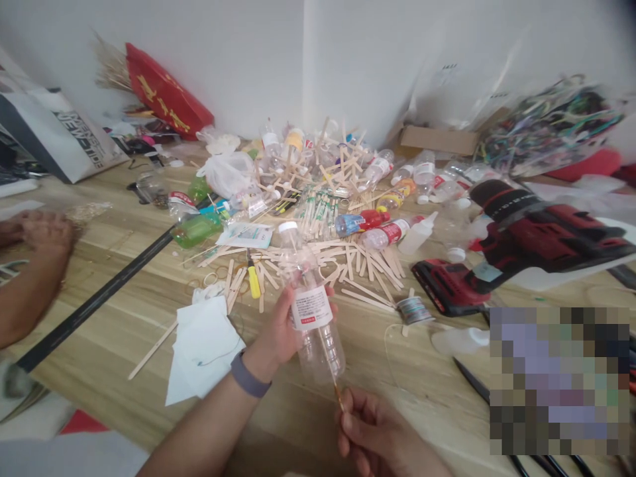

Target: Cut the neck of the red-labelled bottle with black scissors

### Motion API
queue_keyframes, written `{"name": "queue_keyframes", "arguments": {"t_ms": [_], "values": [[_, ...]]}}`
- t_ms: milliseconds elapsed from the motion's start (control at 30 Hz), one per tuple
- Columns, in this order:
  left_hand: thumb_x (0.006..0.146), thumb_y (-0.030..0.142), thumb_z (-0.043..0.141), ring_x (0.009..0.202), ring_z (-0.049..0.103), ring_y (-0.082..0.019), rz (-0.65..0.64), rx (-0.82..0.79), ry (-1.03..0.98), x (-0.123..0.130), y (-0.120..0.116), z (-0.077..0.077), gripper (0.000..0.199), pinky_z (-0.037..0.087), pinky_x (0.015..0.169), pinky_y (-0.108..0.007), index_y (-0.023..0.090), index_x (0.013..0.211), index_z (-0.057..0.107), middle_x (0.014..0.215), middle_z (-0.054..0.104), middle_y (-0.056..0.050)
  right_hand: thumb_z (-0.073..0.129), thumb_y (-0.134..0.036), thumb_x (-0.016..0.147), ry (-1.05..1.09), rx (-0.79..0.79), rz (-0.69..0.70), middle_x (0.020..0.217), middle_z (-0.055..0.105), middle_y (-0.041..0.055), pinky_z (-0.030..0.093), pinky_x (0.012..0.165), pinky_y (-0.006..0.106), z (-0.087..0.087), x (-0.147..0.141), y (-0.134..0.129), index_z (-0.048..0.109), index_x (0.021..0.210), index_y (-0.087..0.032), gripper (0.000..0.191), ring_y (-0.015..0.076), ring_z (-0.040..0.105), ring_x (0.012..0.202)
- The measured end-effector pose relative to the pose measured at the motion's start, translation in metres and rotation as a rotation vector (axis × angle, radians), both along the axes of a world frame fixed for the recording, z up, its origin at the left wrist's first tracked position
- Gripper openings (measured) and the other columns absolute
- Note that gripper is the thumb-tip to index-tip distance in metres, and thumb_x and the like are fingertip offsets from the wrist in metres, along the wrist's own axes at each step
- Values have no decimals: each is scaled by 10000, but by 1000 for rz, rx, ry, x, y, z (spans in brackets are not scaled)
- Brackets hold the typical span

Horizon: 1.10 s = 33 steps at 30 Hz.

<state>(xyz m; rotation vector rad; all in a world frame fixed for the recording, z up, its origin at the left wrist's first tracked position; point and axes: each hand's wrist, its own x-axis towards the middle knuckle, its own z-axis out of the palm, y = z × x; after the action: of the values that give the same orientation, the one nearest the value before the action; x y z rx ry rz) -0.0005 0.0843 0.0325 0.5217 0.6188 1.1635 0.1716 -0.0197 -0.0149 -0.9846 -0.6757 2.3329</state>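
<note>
My left hand (283, 331) is wrapped around a clear plastic bottle (312, 309) with a white cap and a white printed label. The bottle is tilted, cap pointing away from me. Below its base, my right hand (368, 424) pinches a thin stick (338, 393) with a brownish-orange lower part. The stick's pale upper part runs up along the bottle's lower half; whether it lies inside or behind the clear wall, I cannot tell. A yellow-handled screwdriver (254, 281) lies just beyond my left hand. White paper sheets (201, 348) are left of my forearm.
Wooden craft sticks (368, 262) and several plastic bottles are heaped along the wall. A red cordless drill (541, 238) and a wire spool (415, 310) are at right. A black strip (104, 298) crosses the left side, near another person's hand (47, 238). Pixelation covers the lower right.
</note>
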Motion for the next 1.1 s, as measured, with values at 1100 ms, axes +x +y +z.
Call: {"name": "queue_keyframes", "arguments": {"t_ms": [1100], "values": [[612, 516, 830, 714, 703, -217, -137, -48, 136, 3, -5, 0, 584, 569, 674, -354, 189, 1063, 655, 941, 740, -62, 782, -582, 692, -50, 125, -34, 693, 670, 29, 378, 377, 166, 14, -19, -5, 513, 786, -154, 514, 70, 551, 422]]}}
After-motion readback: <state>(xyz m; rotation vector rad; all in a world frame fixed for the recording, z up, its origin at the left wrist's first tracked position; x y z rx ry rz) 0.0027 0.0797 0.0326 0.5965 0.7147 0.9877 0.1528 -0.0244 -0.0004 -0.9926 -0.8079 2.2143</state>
